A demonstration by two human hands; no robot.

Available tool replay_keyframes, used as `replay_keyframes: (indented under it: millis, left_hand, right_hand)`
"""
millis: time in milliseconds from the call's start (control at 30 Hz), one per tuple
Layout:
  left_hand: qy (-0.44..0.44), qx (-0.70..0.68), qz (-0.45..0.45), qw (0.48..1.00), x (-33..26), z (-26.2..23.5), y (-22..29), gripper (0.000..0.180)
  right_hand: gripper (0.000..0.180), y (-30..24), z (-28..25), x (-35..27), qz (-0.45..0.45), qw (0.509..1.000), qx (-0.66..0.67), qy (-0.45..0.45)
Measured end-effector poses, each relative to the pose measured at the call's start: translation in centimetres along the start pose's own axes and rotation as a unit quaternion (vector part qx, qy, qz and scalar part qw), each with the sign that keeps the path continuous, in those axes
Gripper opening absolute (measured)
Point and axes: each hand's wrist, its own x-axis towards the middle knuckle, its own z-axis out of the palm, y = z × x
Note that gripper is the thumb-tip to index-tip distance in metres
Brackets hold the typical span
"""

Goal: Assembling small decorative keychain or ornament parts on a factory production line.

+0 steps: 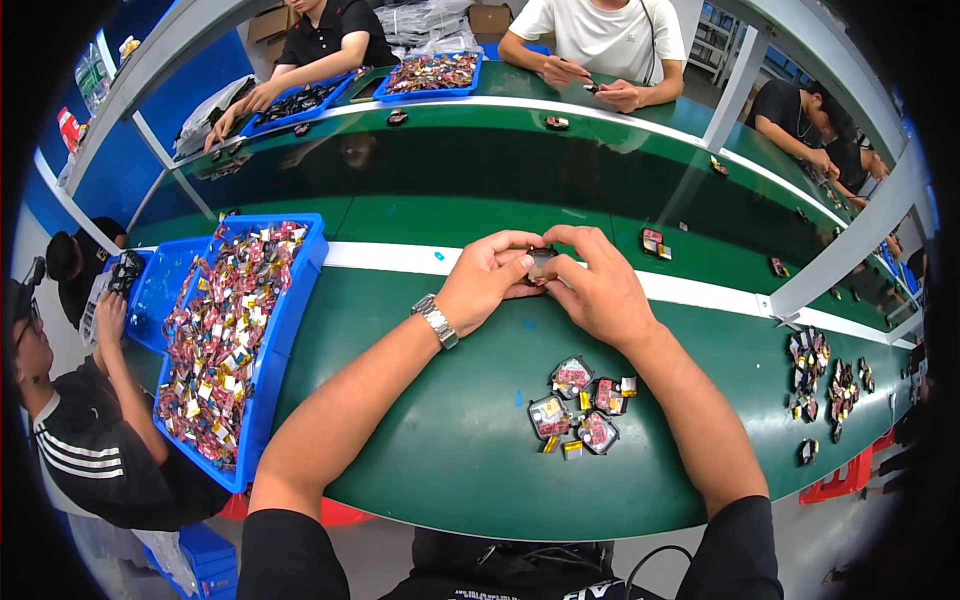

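Note:
My left hand (489, 282), with a metal watch (435, 321) on its wrist, and my right hand (604, 293) meet above the white strip along the green table (430, 440). Between them they grip a small dark device housing (541, 264); fingers and thumbs cover most of it, so its inside hardly shows. On the table below my right hand lie several black device housings (572, 375) fitted with red circuit boards, with small yellow-and-white batteries (572, 450) at their edges. A blue tray (283, 370) heaped with red circuit boards and batteries (225, 345) stands left of my left forearm.
Beyond the white strip runs a green conveyor belt (450, 215) carrying a device housing (655, 243). More housings (808, 370) lie at the right. A grey metal post (850, 235) rises there. People sit across the belt and at the left, near another blue tray (430, 92).

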Motion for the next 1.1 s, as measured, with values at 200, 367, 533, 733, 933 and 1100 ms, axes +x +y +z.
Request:
replay_keyframes:
  millis: [200, 367, 533, 733, 933, 1100]
  left_hand:
    - [-0.006, 0.018, -0.004, 1.000, -0.1, -0.1, 0.2, 0.030]
    - [-0.074, -0.024, 0.004, 0.997, -0.2, -0.7, 0.2, 0.040]
    - [-0.080, -0.022, 0.009, 0.997, -0.2, -0.7, 0.1, 0.041]
    - [-0.059, -0.002, -0.020, 0.998, -0.2, -0.4, 0.1, 0.037]
    - [-0.042, 0.011, -0.025, 0.999, -0.2, -0.3, 0.1, 0.033]
    - [-0.063, -0.019, -0.018, 0.998, 0.4, -0.7, -0.1, 0.032]
  right_hand:
    - [0.017, 0.1, 0.5, -0.4, 0.065, 0.995, 0.074, -0.005]
    - [0.013, -0.2, 0.9, -0.4, 0.122, 0.985, 0.122, 0.013]
    - [0.010, -0.2, 1.1, -0.4, 0.127, 0.984, 0.121, 0.023]
    - [0.010, -0.1, 0.8, -0.7, 0.132, 0.973, 0.188, -0.013]
    - [0.010, -0.6, 1.2, -0.7, 0.139, 0.980, 0.136, 0.048]
    - [0.012, -0.9, 1.6, -0.4, 0.150, 0.979, 0.121, 0.066]
